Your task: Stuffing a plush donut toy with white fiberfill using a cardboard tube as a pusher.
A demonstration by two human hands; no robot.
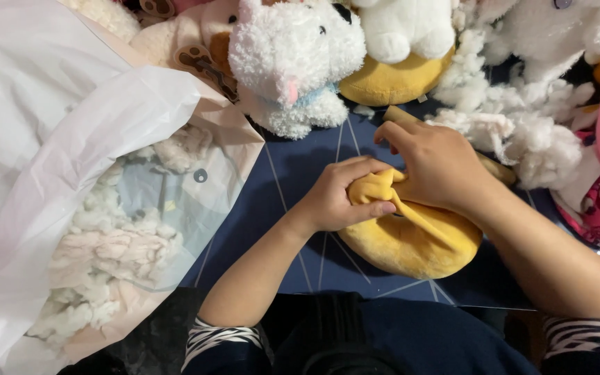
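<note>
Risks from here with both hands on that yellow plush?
1. The left hand pinches a fold of the yellow plush while the right hand presses beside it; a hard pull might strain the fabric.
2. The loose white stuffing lies close by the right hand and could scatter.

A soft yellow plush toy body point(411, 243), rounded and pillow-like with a short velvety nap, lies on the dark blue mat point(293, 173) marked with thin pale lines, near the mat's near edge and right of its middle. Its lower part is plump and smooth. Its upper part is bunched into folds and gathered upward into a twisted ridge, where the fabric is pinched together; a narrow yellow flap sticks out behind toward the far edge.
</note>
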